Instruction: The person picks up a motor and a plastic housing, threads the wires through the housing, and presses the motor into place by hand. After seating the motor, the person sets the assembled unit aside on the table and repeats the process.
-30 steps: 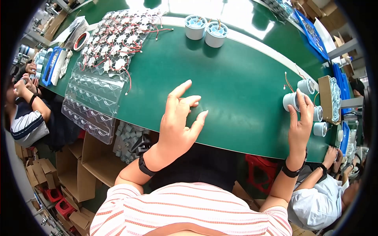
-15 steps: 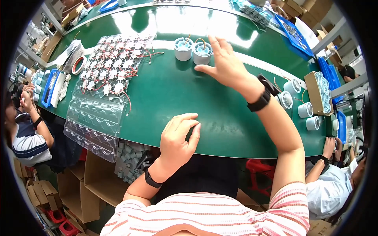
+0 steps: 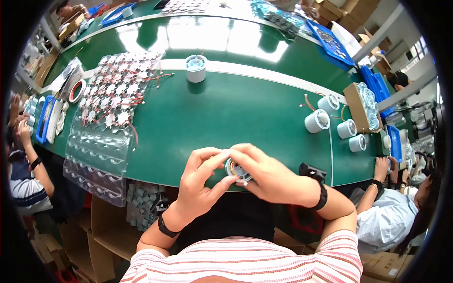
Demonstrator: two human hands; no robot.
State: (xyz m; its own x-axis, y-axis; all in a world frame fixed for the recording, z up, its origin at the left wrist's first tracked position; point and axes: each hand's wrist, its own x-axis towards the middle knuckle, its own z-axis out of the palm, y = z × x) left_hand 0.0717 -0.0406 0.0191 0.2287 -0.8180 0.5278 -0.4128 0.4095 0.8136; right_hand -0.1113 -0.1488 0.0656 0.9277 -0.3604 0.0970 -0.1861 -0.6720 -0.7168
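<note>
Close to the near edge of the green table, both my hands are closed around a round white plastic housing (image 3: pixel 237 170). Its open end faces up, with coloured wires and a small white connector visible. My left hand (image 3: pixel 200 177) grips its left side, thumb at the near rim. Curved over the far and right side is my right hand (image 3: pixel 271 177), which hides much of the body. A similar pale housing (image 3: pixel 196 74) with light blue inside stands upright on the far white strip.
Several white housings (image 3: pixel 317 121) with wires lie at right, by a cardboard box (image 3: pixel 353 104) of pale blue parts. At left are round boards (image 3: pixel 115 89) with red wires on stacked clear trays (image 3: pixel 96 146) and a tape roll (image 3: pixel 78 91). Co-workers sit on both sides.
My right hand has come back from the two far housings, and one of them is now between both hands near the table edge. My left hand has closed on it.
</note>
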